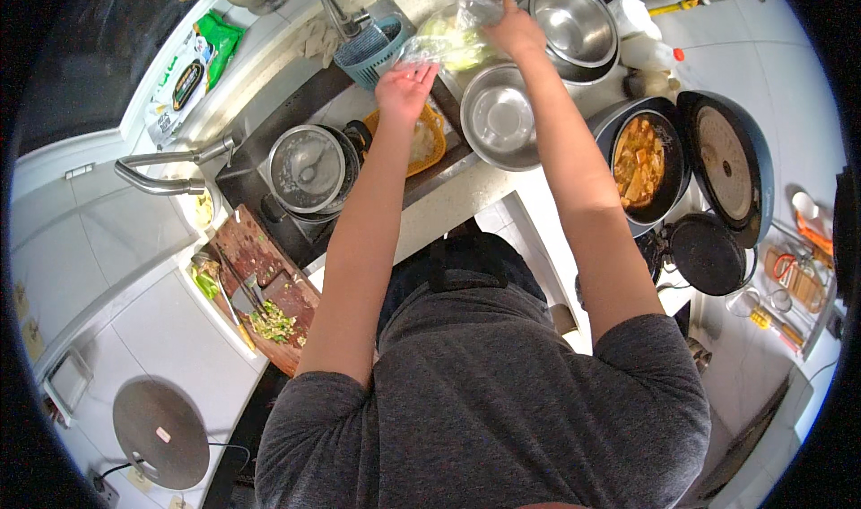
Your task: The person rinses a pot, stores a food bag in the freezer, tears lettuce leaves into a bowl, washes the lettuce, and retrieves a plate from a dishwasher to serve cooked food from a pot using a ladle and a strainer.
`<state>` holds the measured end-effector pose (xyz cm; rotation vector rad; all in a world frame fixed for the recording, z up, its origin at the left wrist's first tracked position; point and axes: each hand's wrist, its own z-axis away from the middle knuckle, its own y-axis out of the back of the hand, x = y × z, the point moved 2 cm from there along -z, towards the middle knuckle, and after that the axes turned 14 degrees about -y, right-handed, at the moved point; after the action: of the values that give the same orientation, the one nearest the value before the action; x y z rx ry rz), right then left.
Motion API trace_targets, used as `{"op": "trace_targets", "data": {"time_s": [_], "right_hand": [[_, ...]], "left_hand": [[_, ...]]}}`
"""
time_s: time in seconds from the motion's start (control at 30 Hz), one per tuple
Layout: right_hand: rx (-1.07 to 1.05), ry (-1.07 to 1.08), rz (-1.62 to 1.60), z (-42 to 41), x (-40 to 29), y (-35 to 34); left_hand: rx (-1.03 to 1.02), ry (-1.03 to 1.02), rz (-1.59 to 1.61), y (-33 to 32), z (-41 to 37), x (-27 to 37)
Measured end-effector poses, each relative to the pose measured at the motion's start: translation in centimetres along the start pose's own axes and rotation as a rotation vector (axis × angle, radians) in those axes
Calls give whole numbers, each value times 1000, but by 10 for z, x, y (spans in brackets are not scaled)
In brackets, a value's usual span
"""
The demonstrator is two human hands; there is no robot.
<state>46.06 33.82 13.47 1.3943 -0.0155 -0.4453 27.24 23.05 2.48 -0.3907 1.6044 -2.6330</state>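
A clear plastic bag (452,38) with pale green leafy vegetable inside lies over the counter between my hands. My right hand (516,30) grips the right end of the bag, its thumb side up, beside the stacked steel bowls (568,21). My left hand (405,93) is turned palm up at the bag's left edge, fingertips touching the film; whether it pinches the plastic is unclear. Just below the bag sits a single steel bowl (499,120), partly covered by my right forearm. A blue-green strainer basket (377,61) stands left of the bag, close to my left hand.
The sink (249,162) holds a pan with a steel bowl (307,168) and a yellow basket (436,139). A wooden cutting board (296,290) carries a cleaver and chopped greens. To the right, an open-lidded cooker (638,162) contains food; bottles (649,55) stand behind it.
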Motion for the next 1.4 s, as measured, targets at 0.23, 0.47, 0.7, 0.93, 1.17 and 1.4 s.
{"op": "trace_targets", "data": {"time_s": [0.23, 0.47, 0.7, 0.93, 1.17, 1.4], "right_hand": [[219, 311, -428, 47, -18, 20], [-224, 474, 108, 15, -20, -38], [343, 682, -102, -16, -22, -25], [368, 398, -328, -37, -29, 17], [425, 373, -465, 3, -17, 58], [20, 338, -207, 51, -16, -14]], "left_hand": [[-79, -114, -329, -6, 5, -11], [-59, -217, -536, -18, -5, -27], [-220, -230, -678, -19, 17, -23], [-418, -384, -1173, -2, 18, -27], [-224, -311, -929, 0, 30, -26], [-131, -359, -1294, -10, 3, -23]]}}
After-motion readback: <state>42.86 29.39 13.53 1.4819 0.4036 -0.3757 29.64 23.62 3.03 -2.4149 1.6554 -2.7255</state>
